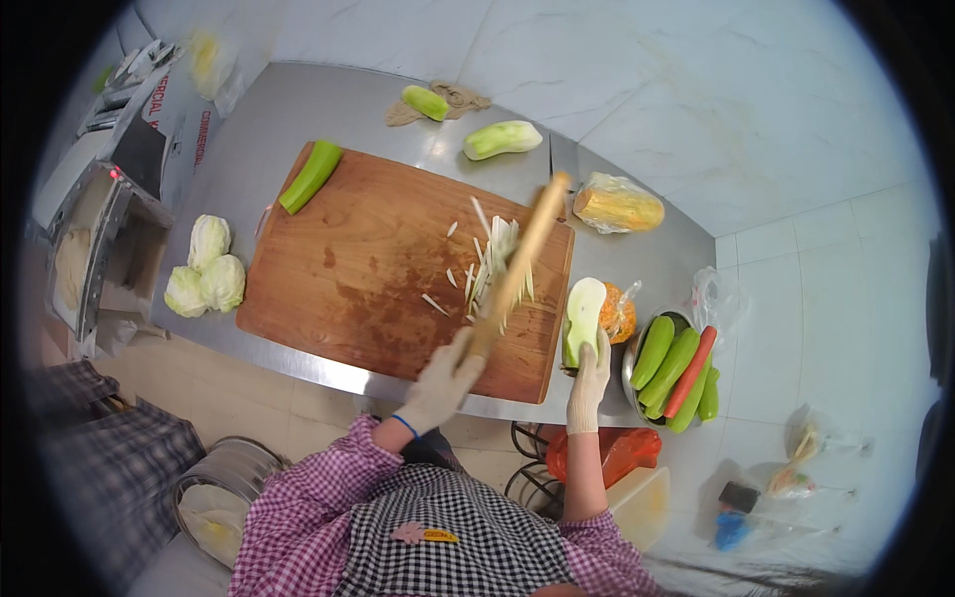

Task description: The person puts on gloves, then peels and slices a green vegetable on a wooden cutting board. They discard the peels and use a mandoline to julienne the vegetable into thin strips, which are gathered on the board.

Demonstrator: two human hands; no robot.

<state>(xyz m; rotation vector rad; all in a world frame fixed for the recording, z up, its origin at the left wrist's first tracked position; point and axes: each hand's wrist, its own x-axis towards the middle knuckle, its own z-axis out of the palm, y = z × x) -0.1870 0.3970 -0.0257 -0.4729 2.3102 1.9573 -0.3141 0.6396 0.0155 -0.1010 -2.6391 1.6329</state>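
My left hand [444,380], in a pale glove, grips the lower end of a long, narrow, tan, blade-like tool [522,261]. It is blurred and looks like a knife, slanting over the right part of the wooden cutting board [358,261]. Pale vegetable strips [481,269] lie under and beside it. Just off the board's right edge, my gloved right hand [589,373] holds the near end of a cut, pale green gourd or squash [586,306], its flat face up. A green vegetable piece [311,177] rests at the board's far left corner.
Cabbages [222,282] sit left of the board. Beyond it lie peeled gourds [502,139] and a cloth [462,95]. At right are a wrapped yellow vegetable [619,204], a bag of orange bits [618,313] and a metal bowl [630,373] with green vegetables and a carrot [690,372]. Another person's checked clothing [119,463] shows at left.
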